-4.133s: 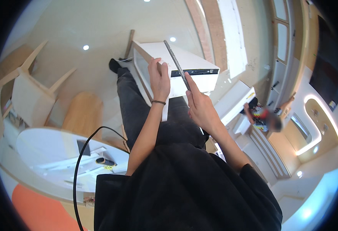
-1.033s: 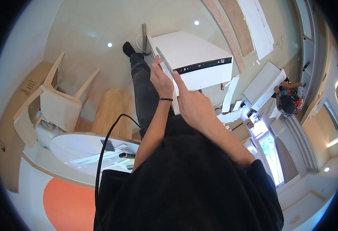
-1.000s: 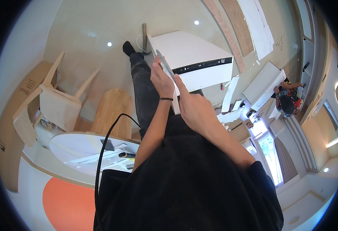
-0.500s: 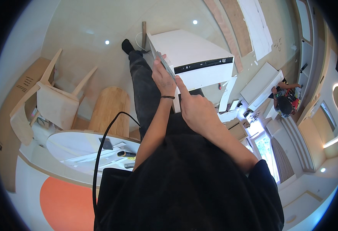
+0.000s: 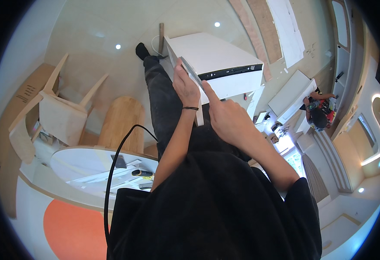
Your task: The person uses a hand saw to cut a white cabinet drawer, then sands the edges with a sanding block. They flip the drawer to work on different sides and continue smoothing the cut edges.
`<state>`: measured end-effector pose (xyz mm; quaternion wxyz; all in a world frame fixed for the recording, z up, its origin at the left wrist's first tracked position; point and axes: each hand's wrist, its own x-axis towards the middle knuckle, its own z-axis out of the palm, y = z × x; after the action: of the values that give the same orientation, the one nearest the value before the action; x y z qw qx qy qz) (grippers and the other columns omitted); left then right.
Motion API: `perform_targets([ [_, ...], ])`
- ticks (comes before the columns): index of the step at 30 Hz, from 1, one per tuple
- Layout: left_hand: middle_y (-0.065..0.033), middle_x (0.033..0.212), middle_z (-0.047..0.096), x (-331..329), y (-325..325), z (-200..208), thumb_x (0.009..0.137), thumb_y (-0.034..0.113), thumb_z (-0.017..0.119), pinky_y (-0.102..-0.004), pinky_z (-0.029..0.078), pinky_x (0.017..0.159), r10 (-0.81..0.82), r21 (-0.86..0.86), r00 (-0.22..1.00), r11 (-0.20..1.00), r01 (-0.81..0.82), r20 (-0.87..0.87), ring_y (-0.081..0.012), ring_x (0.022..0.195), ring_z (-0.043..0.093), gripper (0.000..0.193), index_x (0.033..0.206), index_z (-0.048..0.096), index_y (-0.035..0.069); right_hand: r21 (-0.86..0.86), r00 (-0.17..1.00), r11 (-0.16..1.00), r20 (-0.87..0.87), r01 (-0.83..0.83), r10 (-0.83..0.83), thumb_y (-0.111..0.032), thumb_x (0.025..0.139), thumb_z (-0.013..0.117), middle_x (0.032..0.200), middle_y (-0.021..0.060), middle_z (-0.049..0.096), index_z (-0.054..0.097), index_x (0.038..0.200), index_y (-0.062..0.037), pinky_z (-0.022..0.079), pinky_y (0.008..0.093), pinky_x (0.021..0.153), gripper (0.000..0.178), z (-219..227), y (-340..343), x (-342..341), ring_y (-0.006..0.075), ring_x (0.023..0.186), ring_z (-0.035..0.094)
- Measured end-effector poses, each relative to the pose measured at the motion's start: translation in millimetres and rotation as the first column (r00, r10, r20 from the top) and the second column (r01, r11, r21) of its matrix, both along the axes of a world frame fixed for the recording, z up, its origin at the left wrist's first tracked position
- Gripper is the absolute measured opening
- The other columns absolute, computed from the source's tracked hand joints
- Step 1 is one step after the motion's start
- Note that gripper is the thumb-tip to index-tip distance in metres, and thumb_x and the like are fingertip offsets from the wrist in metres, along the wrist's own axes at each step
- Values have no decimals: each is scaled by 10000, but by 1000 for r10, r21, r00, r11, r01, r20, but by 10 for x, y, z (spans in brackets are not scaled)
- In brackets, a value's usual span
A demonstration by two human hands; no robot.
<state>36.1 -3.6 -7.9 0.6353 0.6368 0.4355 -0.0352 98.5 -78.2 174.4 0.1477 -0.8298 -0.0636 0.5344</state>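
Observation:
My left hand (image 5: 186, 90), with a dark band at its wrist, grips a thin, flat grey slab (image 5: 193, 71) seen almost edge-on. It is phone-like, but its face is turned away, so its exact kind is unclear. My right hand (image 5: 227, 117) holds nothing; its index finger stretches out to the slab's lower end, and the other fingers are curled. Just beyond both hands stands a white box-shaped cabinet (image 5: 216, 50) with a black slide rail (image 5: 231, 72) along its near side. My leg (image 5: 157, 91) extends past the cabinet's left side.
To the left are a pale wooden chair (image 5: 62, 117), a cardboard box (image 5: 8, 130) and a round white table (image 5: 69, 167). Long boards (image 5: 263, 26) lie on the floor at the far right. Another person (image 5: 320, 113) works beside white panels (image 5: 289, 97) at the right.
My right hand has moved slightly right and down, its index finger still at the slab. The slab has tilted a little, showing a lighter edge.

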Motion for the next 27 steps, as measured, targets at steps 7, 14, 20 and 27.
perform_targets([
  [7,-282,1364,583,22,-14,29,1087,358,318,-398,407,1089,18,-19,997,1000,-20,-71,-394,1296,546,576,1359,531,-104,-16,998,998,-17,-61,60,-111,978,459,696,304,641,315,1538,-27,529,560,695,584,-103,66,306,481,668,654],
  [14,-288,1387,564,23,25,57,1086,353,318,-385,394,1108,-20,-74,991,997,10,-133,-395,1323,523,587,1353,526,-126,1,994,995,-59,-96,96,-117,999,452,655,283,625,296,1551,-43,517,558,686,578,49,125,213,476,633,637],
  [20,-291,1395,557,33,4,85,1081,337,316,-379,378,1129,0,-19,995,1000,-2,-101,-393,1348,504,575,1354,529,-123,-48,997,998,-73,-39,36,-119,1001,454,675,293,628,295,1553,-48,516,563,692,579,97,81,183,482,648,636],
  [27,-299,1368,575,40,19,89,1075,311,343,-386,403,1107,2,17,997,1000,0,-75,-413,1309,535,545,1329,548,-126,-7,997,997,11,-72,72,-109,997,447,701,317,630,315,1540,-43,507,570,687,562,-201,85,203,498,689,645],
])
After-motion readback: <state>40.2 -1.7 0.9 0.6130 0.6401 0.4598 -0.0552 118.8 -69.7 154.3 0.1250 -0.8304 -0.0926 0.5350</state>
